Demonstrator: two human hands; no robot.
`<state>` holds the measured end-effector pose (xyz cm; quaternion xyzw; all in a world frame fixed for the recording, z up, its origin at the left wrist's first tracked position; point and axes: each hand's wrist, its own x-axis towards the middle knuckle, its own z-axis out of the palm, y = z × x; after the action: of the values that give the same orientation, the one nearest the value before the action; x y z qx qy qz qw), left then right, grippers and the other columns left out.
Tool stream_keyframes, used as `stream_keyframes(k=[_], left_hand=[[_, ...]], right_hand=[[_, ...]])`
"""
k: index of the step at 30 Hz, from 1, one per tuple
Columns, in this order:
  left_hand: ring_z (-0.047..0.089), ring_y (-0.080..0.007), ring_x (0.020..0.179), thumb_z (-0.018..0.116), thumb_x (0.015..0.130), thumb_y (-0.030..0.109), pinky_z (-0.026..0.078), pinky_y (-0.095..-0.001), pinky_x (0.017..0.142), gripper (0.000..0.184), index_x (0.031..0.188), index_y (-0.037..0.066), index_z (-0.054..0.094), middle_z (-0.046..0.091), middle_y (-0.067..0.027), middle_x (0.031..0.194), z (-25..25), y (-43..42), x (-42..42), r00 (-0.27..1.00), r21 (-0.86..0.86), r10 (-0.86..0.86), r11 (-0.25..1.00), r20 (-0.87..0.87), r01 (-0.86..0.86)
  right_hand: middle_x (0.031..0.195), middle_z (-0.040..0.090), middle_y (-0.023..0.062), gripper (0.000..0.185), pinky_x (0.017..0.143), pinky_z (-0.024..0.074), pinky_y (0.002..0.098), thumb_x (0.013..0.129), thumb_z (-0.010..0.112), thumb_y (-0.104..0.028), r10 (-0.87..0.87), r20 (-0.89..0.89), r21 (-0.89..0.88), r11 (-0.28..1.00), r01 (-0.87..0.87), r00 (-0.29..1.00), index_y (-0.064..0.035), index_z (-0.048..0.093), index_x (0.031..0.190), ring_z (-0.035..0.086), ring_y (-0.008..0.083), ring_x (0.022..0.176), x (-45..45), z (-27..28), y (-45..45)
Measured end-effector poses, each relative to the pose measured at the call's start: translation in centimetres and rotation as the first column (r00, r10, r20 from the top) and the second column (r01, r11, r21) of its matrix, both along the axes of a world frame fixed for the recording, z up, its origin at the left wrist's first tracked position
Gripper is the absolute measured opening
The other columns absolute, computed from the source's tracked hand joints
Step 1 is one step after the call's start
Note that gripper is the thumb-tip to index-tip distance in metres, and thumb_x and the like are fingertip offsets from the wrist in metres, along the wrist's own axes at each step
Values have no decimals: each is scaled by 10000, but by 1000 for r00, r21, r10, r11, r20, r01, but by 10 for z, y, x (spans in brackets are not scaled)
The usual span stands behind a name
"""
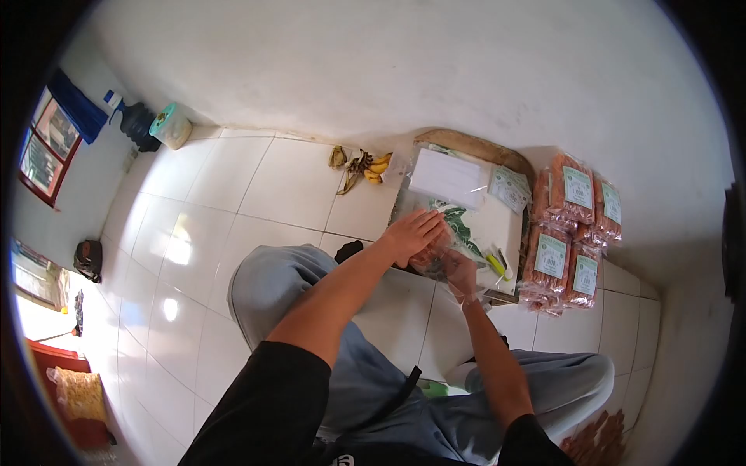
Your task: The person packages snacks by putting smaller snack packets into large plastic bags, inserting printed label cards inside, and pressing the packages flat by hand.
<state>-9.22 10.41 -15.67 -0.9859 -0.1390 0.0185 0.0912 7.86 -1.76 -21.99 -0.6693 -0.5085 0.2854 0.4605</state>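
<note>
A clear plastic bag with reddish-brown contents (424, 259) lies at the near edge of a low wood-rimmed table (516, 233). My left hand (416, 233) rests flat on top of the bag, its fingers stretched out. At the bag's right end is my right hand (461, 273), its fingers bent against the plastic and partly hidden. Clear film shows near my right wrist. Just right of that hand lie a yellow-green cutter (496, 265) and a dark-tipped tool beside it. Behind the bag are a green-and-white printed sheet (457, 220) and a stack of white paper (446, 177).
Labelled packs (550, 255) of reddish-brown contents are stacked right of the table, near the wall. A clear sleeve with printed labels (509, 189) lies at the table's back right. Bananas (376, 168) sit on the floor to the left. A lidded tub (172, 127) stands farther off.
</note>
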Motion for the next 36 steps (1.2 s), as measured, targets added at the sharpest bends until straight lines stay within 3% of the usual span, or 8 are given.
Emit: stream_keyframes(k=[11,14,16,20,26,28,32,36], left_hand=[[254,-313,1431,815,515,261,189,-409,1188,1115,1445,-37,277,270,-199,1531,-4,0,2,994,-21,12,1000,109,-10],[258,-311,1429,818,506,236,194,-406,1186,1108,1438,-35,285,275,-196,1529,0,-3,5,997,-20,37,999,72,-36],[257,-310,1429,819,502,227,193,-404,1187,1108,1438,-30,286,277,-195,1528,1,-4,8,996,-38,39,999,81,-36],[255,-306,1431,823,494,207,188,-405,1191,1114,1444,-14,284,275,-190,1529,0,-5,14,996,-35,34,999,84,-31],[241,-302,1439,828,498,234,183,-406,1192,1141,1455,-12,259,260,-190,1537,3,0,16,998,-65,25,998,57,-21],[239,-304,1440,826,502,242,183,-406,1191,1139,1456,-13,257,257,-191,1538,4,-2,16,998,-44,30,999,50,-28],[235,-309,1441,817,521,252,189,-410,1185,1116,1454,-14,265,254,-197,1538,6,-3,17,998,-43,43,998,38,-42],[195,-285,1460,851,550,277,157,-411,1197,1177,1492,19,194,189,-162,1573,-5,-5,21,995,-67,80,995,57,-76]], right_hand=[[778,681,163,142,675,495,332,856,651,-118,85,40,49,995,-87,996,-2,681,932,672,227,722,-7,16,1],[807,702,152,141,677,500,319,853,662,-109,-42,83,223,974,22,996,-6,696,945,672,215,713,-4,-12,0],[867,723,130,147,695,505,292,858,673,-88,45,-118,102,994,-33,992,-11,708,978,672,177,743,-6,-12,-1],[898,727,85,149,703,507,271,866,672,-60,-12,10,-120,993,13,1000,-13,714,1001,664,145,777,-15,13,0],[894,703,35,162,728,492,235,887,631,-24,139,-196,67,989,-128,971,-1,689,1036,650,114,809,-1,-13,-3],[890,688,49,203,726,503,243,829,640,53,177,-441,14,982,-190,880,4,665,1025,659,120,821,3,-10,-7],[880,714,60,278,764,547,250,742,639,160,188,-464,60,982,-182,865,0,687,964,695,140,868,1,-8,-8],[867,697,104,201,714,541,300,743,682,66,140,-86,53,989,-135,986,-30,691,919,697,205,811,-6,-5,-4]])
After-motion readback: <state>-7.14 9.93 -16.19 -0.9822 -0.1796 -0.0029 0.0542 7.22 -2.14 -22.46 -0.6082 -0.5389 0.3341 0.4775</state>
